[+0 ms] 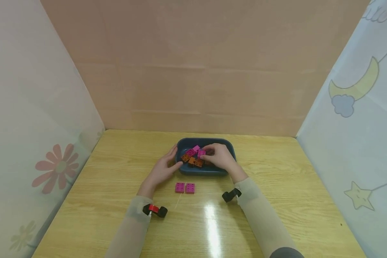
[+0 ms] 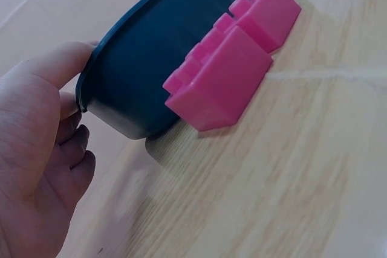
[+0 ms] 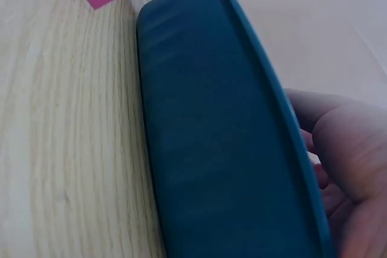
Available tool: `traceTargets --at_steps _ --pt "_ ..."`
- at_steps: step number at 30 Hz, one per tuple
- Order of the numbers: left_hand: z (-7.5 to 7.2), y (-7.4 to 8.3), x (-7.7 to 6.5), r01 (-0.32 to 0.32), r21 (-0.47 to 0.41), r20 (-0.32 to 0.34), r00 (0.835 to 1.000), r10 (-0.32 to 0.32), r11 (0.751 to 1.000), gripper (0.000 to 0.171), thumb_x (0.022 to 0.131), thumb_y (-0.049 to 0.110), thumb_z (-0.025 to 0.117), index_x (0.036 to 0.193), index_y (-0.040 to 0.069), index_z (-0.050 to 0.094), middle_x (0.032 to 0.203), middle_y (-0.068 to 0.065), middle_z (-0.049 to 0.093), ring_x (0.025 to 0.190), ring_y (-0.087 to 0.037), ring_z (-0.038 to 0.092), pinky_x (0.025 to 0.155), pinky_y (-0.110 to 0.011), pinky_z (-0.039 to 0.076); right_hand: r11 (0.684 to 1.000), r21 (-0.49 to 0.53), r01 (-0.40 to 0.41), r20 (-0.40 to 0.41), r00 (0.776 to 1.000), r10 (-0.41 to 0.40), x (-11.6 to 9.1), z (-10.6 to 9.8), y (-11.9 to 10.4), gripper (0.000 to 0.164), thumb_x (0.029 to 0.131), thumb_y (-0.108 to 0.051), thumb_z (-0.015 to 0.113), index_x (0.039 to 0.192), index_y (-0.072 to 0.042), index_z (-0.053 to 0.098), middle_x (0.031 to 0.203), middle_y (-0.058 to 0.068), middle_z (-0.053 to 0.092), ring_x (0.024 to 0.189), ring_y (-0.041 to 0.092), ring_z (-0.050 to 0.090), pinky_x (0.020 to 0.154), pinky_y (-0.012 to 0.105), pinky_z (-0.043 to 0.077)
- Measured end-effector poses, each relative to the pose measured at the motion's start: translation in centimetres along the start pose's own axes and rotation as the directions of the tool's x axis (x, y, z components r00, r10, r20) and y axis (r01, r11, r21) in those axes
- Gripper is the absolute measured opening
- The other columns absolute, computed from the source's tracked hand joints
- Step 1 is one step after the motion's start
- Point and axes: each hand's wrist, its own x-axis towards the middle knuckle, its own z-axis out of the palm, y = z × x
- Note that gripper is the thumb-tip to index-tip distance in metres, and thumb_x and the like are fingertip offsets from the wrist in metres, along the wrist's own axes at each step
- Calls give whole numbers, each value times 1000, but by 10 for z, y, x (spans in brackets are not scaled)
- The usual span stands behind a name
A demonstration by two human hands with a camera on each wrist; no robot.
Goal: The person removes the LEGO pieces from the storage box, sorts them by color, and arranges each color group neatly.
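A dark blue tray [image 1: 203, 172] stands on the table with pink and orange toy building blocks inside. At its left end my left hand [image 1: 162, 168] holds the rim, the thumb at the near corner and the fingers along the outer side. Over the tray, my right hand [image 1: 220, 156] pinches a pink building block [image 1: 201, 153] between thumb and fingers. The right wrist view shows the tray wall [image 3: 205, 119] hiding those fingertips. Two pink blocks [image 1: 180, 187] [image 1: 190, 188] lie side by side in front of the tray, studs up.
The wooden table [image 1: 116, 186] runs back to a tan paper backdrop [image 1: 193, 89]. Patterned sheets flank it, with a flower on the left and a moon and star on the right. Inside the tray, orange blocks [image 1: 185, 158] lie nearest the left hand.
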Motion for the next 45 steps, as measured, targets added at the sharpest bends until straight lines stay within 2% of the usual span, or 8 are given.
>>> traceTargets --at_steps 4,10,13,18,23,33,38,45 --pt "0 0 1 -5 -4 2 1000 5 1000 82 107 47 65 168 7 29 179 -3 17 162 -25 18 130 -51 19 1000 6 12 -9 1000 -12 -8 -1 -2 37 96 -34 84 125 -12 79 115 2 76 99 16 72 88 41 61" --pt "0 1 1 3 -10 6 1000 -3 1000 78 108 39 67 169 8 28 179 -4 17 162 -24 18 130 -50 19 995 93 30 -31 999 -27 -25 -4 -5 35 96 -32 84 125 -12 79 121 4 75 109 21 73 92 40 62" --pt "0 2 1 3 -9 4 1000 -3 1000 77 108 37 67 168 7 29 179 -5 18 162 -24 18 130 -50 19 989 144 21 -54 998 -13 -35 -4 -6 36 96 -31 85 125 -12 79 121 4 74 109 22 73 92 38 62" --pt "0 2 1 15 10 10 1000 -15 1000 78 108 41 66 169 9 29 179 1 17 162 -23 18 130 -48 18 976 217 0 -74 997 17 -49 -2 -6 37 95 -31 86 126 -12 78 116 2 74 104 20 73 91 37 63" --pt "0 2 0 20 10 15 1000 -20 1000 80 108 46 65 169 9 28 179 0 16 162 -23 17 130 -48 18 970 243 6 -77 997 13 -60 -1 -6 36 95 -31 86 125 -13 78 111 1 75 99 17 74 88 35 63" --pt "-1 4 2 -13 4 13 1000 13 1000 78 109 38 65 168 5 28 179 -8 16 163 -24 16 130 -49 18 954 296 44 -95 995 -17 -70 -5 -6 35 95 -29 86 126 -14 79 119 2 74 102 18 73 88 31 63" --pt "1 6 2 -14 8 13 1000 14 1000 79 109 42 65 168 5 27 179 -10 17 162 -26 17 130 -50 18 947 318 44 -92 996 -16 -76 -7 -11 35 95 -29 86 126 -15 79 117 1 74 102 18 73 88 30 62" --pt "1 7 1 -12 8 9 1000 12 1000 80 108 41 65 168 5 27 178 -10 17 163 -27 17 130 -51 18 942 333 44 -92 996 -14 -88 -4 -14 32 95 -21 85 125 -14 79 121 1 75 102 18 74 89 31 62"
